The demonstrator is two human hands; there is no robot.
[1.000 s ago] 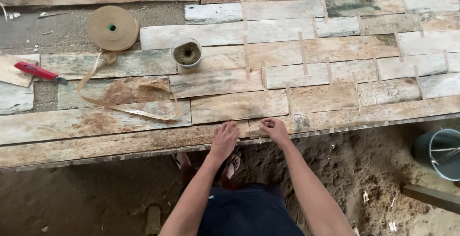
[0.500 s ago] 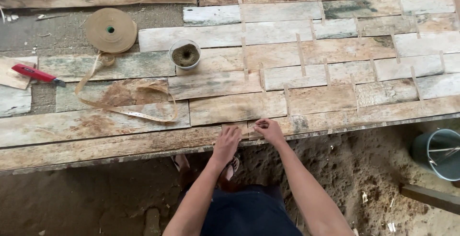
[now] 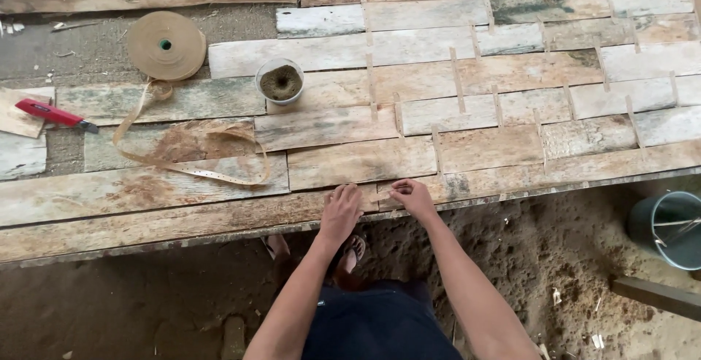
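Weathered wooden planks [image 3: 365,159] lie side by side on a low work surface, their end joints covered by short strips of brown tape. My left hand [image 3: 342,210] lies flat on the nearest plank at its front edge, fingers spread. My right hand [image 3: 413,196] sits just to its right, fingertips pressing on a joint [image 3: 380,196] between two planks, with a small bit of tape apparently under them. Both hands are nearly touching each other.
A roll of brown tape [image 3: 166,44] with a loose trailing strip [image 3: 193,163] lies at the back left. Beside it are a small cup of brown matter [image 3: 280,81] and a red utility knife [image 3: 55,114]. A bucket [image 3: 668,227] stands on the sandy ground at right.
Both hands have stayed at the same joint on the front plank, shifting only slightly. The view has moved a little.
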